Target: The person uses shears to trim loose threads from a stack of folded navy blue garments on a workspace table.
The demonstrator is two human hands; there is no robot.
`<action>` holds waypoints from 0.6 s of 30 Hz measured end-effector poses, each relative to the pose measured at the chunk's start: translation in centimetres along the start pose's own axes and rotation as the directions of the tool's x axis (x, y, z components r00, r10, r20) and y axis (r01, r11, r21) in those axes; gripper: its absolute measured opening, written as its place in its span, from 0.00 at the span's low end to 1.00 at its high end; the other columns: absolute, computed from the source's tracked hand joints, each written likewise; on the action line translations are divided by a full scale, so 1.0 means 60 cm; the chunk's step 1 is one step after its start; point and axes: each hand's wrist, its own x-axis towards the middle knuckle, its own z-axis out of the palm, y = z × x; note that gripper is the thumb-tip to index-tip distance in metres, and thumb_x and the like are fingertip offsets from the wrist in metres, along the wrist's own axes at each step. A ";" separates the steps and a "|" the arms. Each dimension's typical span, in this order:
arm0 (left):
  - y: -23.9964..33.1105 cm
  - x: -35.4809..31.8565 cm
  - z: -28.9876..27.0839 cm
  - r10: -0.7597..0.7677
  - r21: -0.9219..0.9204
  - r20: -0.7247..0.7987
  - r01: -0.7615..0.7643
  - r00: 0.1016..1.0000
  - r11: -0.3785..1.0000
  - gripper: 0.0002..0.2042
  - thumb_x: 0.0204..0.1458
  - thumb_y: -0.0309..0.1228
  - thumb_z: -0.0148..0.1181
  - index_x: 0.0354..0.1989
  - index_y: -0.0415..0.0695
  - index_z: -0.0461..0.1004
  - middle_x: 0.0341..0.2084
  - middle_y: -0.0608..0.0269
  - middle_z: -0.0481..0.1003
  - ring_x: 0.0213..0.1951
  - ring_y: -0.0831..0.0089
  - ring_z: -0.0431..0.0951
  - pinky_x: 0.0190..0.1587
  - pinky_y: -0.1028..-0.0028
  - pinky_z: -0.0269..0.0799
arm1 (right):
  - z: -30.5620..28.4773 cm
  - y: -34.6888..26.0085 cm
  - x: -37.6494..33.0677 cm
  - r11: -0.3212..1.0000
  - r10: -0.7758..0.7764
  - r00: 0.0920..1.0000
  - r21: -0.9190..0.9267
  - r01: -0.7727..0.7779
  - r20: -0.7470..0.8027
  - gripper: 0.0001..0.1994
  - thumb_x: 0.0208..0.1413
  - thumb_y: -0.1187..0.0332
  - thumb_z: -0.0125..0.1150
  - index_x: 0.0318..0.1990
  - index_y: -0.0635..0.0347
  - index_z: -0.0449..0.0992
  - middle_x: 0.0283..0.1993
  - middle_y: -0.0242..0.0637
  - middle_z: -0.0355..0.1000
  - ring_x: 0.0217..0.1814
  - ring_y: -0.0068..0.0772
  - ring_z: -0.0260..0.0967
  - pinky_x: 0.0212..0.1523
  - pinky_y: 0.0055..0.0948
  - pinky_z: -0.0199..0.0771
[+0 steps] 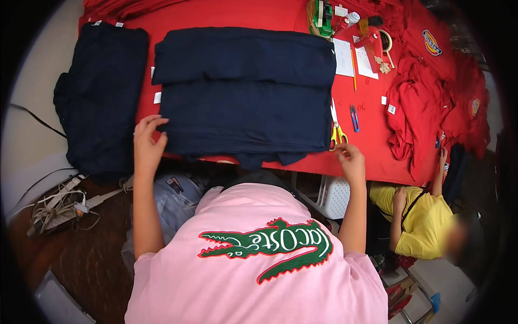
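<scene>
A folded stack of navy cloth pieces (243, 108) lies before me on the red-covered table, white tags showing at its left side. My left hand (148, 141) is at the stack's near left corner, thumb and fingers apart, with nothing in it. Off the near right corner is my right hand (352, 162), its fingers loosely bent and no held thing showing. Just beyond that hand, yellow-handled scissors (338, 129) lie along the stack's right edge.
Left lies another navy pile (102, 97). Blue thread snips (354, 117), a pencil (354, 70), paper sheets (342, 56) and a green tape dispenser (320, 19) lie right. Red garments (415, 102) cover the far right, near a co-worker in yellow (421, 221). Cables (59, 202) lie lower left.
</scene>
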 end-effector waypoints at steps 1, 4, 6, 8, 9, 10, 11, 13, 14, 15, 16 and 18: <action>0.027 -0.007 0.016 0.035 -0.066 0.023 -0.034 0.999 0.997 0.13 0.51 0.20 0.66 0.45 0.44 0.84 0.48 0.59 0.80 0.49 0.58 0.81 0.56 0.64 0.74 | -0.005 0.004 0.016 0.998 0.056 0.996 -0.025 -0.058 -0.075 0.11 0.57 0.72 0.70 0.47 0.60 0.85 0.41 0.38 0.81 0.39 0.33 0.78 0.42 0.34 0.77; 0.122 -0.022 0.088 0.166 -0.243 0.139 -0.129 0.976 0.961 0.10 0.52 0.25 0.70 0.44 0.44 0.84 0.46 0.61 0.80 0.49 0.57 0.80 0.54 0.62 0.74 | -0.001 0.053 0.061 0.986 -0.043 0.983 -0.165 0.013 -0.177 0.12 0.56 0.65 0.74 0.45 0.60 0.85 0.39 0.39 0.81 0.40 0.43 0.80 0.42 0.42 0.78; 0.195 -0.026 0.128 0.215 -0.232 0.209 -0.165 0.954 0.959 0.10 0.53 0.27 0.72 0.44 0.44 0.84 0.43 0.62 0.79 0.48 0.60 0.81 0.54 0.65 0.75 | 0.007 0.044 0.075 0.941 0.037 0.996 -0.333 -0.064 -0.086 0.15 0.55 0.59 0.74 0.44 0.59 0.83 0.42 0.42 0.80 0.44 0.52 0.80 0.44 0.49 0.79; 0.243 -0.034 0.156 0.233 -0.211 0.245 -0.183 0.941 0.960 0.10 0.54 0.28 0.72 0.43 0.43 0.83 0.41 0.62 0.78 0.44 0.60 0.80 0.49 0.65 0.75 | 0.015 0.032 0.077 0.890 -0.001 0.998 -0.455 -0.031 -0.069 0.15 0.55 0.59 0.74 0.45 0.58 0.82 0.43 0.43 0.80 0.46 0.53 0.80 0.45 0.50 0.79; 0.259 -0.038 0.169 0.236 -0.243 0.218 -0.181 0.947 0.953 0.08 0.55 0.27 0.71 0.42 0.43 0.83 0.37 0.63 0.78 0.38 0.65 0.80 0.42 0.67 0.76 | 0.013 0.027 0.073 0.893 -0.035 0.996 -0.450 -0.003 -0.077 0.14 0.56 0.61 0.72 0.45 0.57 0.81 0.44 0.44 0.79 0.47 0.54 0.80 0.46 0.51 0.80; 0.265 -0.050 0.173 0.175 -0.291 0.304 -0.083 0.937 0.953 0.07 0.55 0.27 0.70 0.42 0.42 0.83 0.36 0.63 0.78 0.37 0.67 0.80 0.41 0.69 0.75 | 0.011 0.018 0.064 0.913 -0.060 0.993 -0.409 0.011 -0.106 0.14 0.56 0.62 0.72 0.45 0.57 0.81 0.43 0.44 0.79 0.46 0.54 0.80 0.46 0.50 0.80; 0.264 -0.067 0.173 0.117 -0.326 0.389 0.018 0.914 0.945 0.07 0.56 0.26 0.70 0.42 0.42 0.83 0.35 0.63 0.78 0.36 0.69 0.80 0.39 0.70 0.75 | 0.009 0.007 0.052 0.931 -0.084 0.987 -0.364 0.029 -0.135 0.13 0.56 0.62 0.72 0.45 0.56 0.81 0.43 0.44 0.79 0.46 0.53 0.80 0.46 0.50 0.80; 0.249 -0.119 0.166 0.008 -0.333 0.571 0.223 0.821 0.916 0.05 0.57 0.25 0.67 0.40 0.38 0.83 0.33 0.62 0.79 0.34 0.76 0.79 0.35 0.75 0.74 | -0.015 -0.027 0.010 0.983 -0.072 0.997 -0.167 0.072 0.007 0.14 0.54 0.62 0.71 0.46 0.56 0.81 0.42 0.44 0.80 0.47 0.51 0.82 0.47 0.47 0.81; 0.242 -0.161 0.161 -0.048 -0.323 0.648 0.332 0.760 0.886 0.06 0.57 0.26 0.67 0.40 0.38 0.82 0.33 0.61 0.79 0.34 0.73 0.80 0.37 0.73 0.75 | -0.023 -0.021 -0.018 0.979 -0.043 0.975 -0.184 0.084 0.219 0.16 0.51 0.61 0.73 0.45 0.58 0.81 0.39 0.44 0.81 0.44 0.47 0.82 0.44 0.44 0.80; 0.234 -0.203 0.159 -0.095 -0.304 0.718 0.434 0.690 0.848 0.07 0.57 0.26 0.68 0.41 0.38 0.82 0.33 0.59 0.80 0.34 0.70 0.80 0.38 0.71 0.76 | -0.031 -0.015 -0.046 0.975 -0.010 0.909 -0.198 0.101 0.417 0.17 0.49 0.60 0.74 0.44 0.59 0.82 0.37 0.43 0.81 0.41 0.43 0.82 0.42 0.41 0.80; 0.228 -0.240 0.167 -0.130 -0.276 0.783 0.527 0.608 0.804 0.08 0.57 0.27 0.68 0.41 0.38 0.82 0.33 0.58 0.80 0.34 0.67 0.80 0.40 0.69 0.77 | -0.043 -0.011 -0.078 0.952 0.116 0.795 -0.296 0.082 0.595 0.21 0.46 0.57 0.74 0.45 0.60 0.83 0.39 0.48 0.83 0.44 0.50 0.83 0.47 0.43 0.81; 0.231 -0.301 0.219 0.015 -0.420 0.691 0.384 0.723 0.822 0.12 0.54 0.28 0.70 0.45 0.38 0.81 0.33 0.57 0.81 0.34 0.64 0.82 0.40 0.68 0.78 | -0.041 0.058 -0.147 0.868 0.252 0.645 -0.463 0.180 0.722 0.25 0.50 0.52 0.70 0.51 0.60 0.83 0.47 0.55 0.83 0.52 0.58 0.81 0.55 0.49 0.81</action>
